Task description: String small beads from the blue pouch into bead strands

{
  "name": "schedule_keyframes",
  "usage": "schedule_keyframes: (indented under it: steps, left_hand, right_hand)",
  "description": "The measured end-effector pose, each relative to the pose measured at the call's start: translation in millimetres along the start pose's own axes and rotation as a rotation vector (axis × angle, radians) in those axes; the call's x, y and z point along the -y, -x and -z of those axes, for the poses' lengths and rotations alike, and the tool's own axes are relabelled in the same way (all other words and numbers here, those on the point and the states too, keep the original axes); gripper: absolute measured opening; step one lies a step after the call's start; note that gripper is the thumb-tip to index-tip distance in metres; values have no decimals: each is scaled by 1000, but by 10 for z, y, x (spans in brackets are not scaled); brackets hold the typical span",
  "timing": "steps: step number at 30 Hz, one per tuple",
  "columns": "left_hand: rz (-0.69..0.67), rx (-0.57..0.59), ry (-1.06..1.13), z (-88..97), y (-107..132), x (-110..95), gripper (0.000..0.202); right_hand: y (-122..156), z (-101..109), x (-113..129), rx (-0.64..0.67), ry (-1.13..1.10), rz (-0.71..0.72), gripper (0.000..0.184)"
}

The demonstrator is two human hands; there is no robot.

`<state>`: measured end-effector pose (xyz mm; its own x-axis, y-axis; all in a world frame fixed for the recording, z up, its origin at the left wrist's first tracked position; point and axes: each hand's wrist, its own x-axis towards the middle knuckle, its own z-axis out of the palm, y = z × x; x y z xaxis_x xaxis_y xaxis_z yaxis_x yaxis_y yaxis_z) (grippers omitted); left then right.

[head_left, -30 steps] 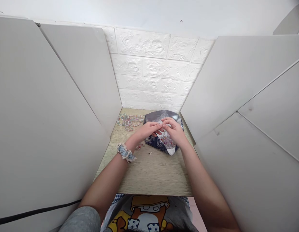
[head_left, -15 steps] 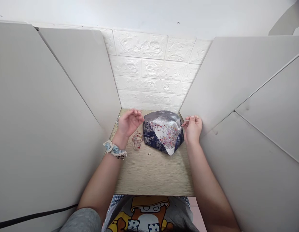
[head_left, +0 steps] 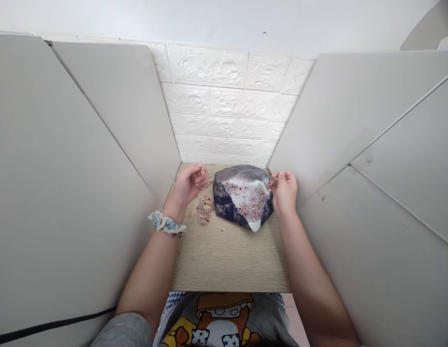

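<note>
The left hand (head_left: 190, 183) hangs just above the far left corner of the desk (head_left: 231, 260). Its fingers are curled in toward the palm and the thumb is pressed against them. The right hand (head_left: 284, 190) is at the far right edge, just beside the open foil pouch (head_left: 227, 209), with thumb and forefinger closed in a narrow pinch that points at the pouch's rim. Whatever either hand grips is too fine to make out. A thread may run between them, but I cannot tell.

The pouch sits between the two hands at the back of the desk, near the white brick-pattern wall (head_left: 224, 106). Its blue patterned outside is folded down and its silver lining is spread wide. A heap of small pink, red and clear beads (head_left: 251, 197) lies in it, so plenty of loose stock remains.

A few strung bead loops (head_left: 204, 210) lie on the desk just left of the pouch, below the left hand. Judging by these, some strands are already made up. One stray bead (head_left: 223, 230) rests apart, nearer the front edge.

A blue-and-cream scrunchie (head_left: 167, 223) circles the left wrist. White partition boards (head_left: 64, 193) close in the desk on both sides.
</note>
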<state>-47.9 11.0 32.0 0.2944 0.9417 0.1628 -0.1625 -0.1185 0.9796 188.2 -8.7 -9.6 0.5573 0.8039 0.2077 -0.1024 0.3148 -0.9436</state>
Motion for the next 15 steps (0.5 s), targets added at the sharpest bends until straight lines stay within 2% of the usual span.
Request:
schedule_keyframes:
  steps: [2, 4, 6, 7, 11, 15]
  left_hand:
    - [-14, -24, -246, -41, -10, 31, 27]
    - [-82, -123, -585, -92, -18, 81, 30]
    - [-186, -232, -851, -141, -26, 134, 29]
    - [-225, -262, -918, -162, -31, 157, 26]
    - [-315, -283, -890, -233, -38, 212, 2]
    - [-359, -243, -625, -323, -12, 237, 23]
  right_hand:
    - [30, -33, -2, 92, 4, 6, 20]
    - [78, -79, -5, 197, 74, 52, 17]
    - [145, -139, -8, 308, 226, 135, 12]
    - [186, -175, -10, 365, 325, 196, 10]
    - [364, -332, -29, 595, 654, 494, 11]
    - [517, -457, -47, 713, 757, 607, 16]
